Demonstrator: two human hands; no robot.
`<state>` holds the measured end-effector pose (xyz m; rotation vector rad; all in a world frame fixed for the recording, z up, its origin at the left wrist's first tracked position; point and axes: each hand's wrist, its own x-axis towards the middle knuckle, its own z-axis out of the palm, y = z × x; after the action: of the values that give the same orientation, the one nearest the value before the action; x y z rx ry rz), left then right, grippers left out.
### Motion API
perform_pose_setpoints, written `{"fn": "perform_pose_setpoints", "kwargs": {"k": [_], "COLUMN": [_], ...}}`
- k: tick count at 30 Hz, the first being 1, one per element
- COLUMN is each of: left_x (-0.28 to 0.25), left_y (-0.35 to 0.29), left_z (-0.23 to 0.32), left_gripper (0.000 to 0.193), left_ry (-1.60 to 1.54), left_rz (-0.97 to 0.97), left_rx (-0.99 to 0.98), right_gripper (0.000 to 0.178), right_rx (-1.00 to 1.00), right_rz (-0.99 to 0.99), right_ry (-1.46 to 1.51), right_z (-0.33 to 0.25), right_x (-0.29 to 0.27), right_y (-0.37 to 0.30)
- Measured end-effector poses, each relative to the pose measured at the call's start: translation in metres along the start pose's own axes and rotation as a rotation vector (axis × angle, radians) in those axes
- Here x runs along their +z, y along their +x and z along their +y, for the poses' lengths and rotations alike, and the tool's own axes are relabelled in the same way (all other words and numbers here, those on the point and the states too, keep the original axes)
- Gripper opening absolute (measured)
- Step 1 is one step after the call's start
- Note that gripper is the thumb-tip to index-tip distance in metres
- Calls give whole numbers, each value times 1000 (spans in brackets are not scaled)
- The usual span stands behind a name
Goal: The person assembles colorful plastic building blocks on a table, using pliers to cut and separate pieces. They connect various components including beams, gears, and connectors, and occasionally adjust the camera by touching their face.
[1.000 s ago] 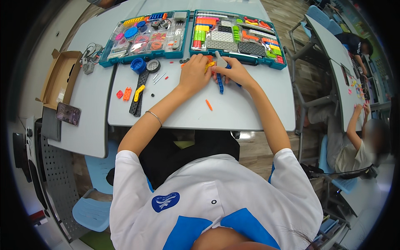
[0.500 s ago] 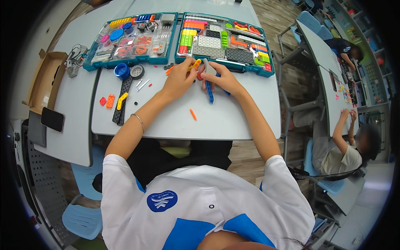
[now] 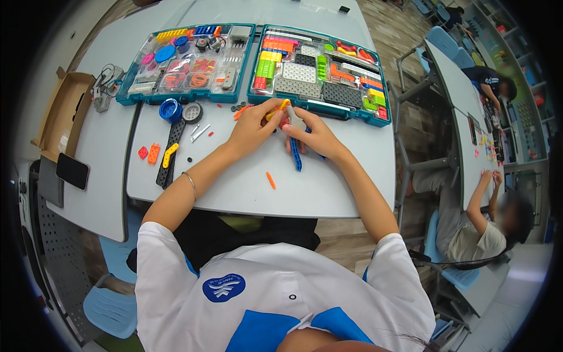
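Both my hands meet over the white table, just in front of the building-set cases. My left hand is closed, its fingertips pinching a bent yellow building piece. Closed around the other side, my right hand holds a plastic building-set assembly with a grey part. A blue beam of the assembly hangs below the right fingers, and some red shows between the hands. How the yellow piece meets the grey part is hidden by my fingers. An orange peg lies nearer to me.
Two teal cases, a left one and a right one, hold sorted parts. At left are a blue wheel, grey wheel, black beams, yellow angled piece, phone and cardboard box. A person sits at right.
The view has tilted slightly, so the table and cases appear lower. My hands stay together on the same pieces, with the yellow piece now standing up a little more between the fingertips.
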<state>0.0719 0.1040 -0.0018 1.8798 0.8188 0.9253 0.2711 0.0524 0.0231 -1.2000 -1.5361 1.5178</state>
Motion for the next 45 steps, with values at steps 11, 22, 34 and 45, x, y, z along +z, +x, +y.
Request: {"fn": "perform_pose_setpoints", "kwargs": {"k": [11, 22, 34, 45], "left_x": [-20, -16, -18, -8], "left_y": [3, 0, 2, -2], "left_z": [5, 8, 7, -7], "left_gripper": [25, 25, 26, 24], "left_ry": [29, -60, -239, -9], "left_rz": [-30, -31, -113, -145], "left_rx": [23, 132, -109, 192], "right_gripper": [55, 34, 33, 33], "right_rx": [45, 29, 52, 119], "right_rz": [63, -1, -19, -26], "right_ry": [-7, -33, -65, -88], "right_z": [-4, -6, -6, -13], "right_x": [4, 3, 2, 3], "right_y": [-1, 0, -3, -7]}}
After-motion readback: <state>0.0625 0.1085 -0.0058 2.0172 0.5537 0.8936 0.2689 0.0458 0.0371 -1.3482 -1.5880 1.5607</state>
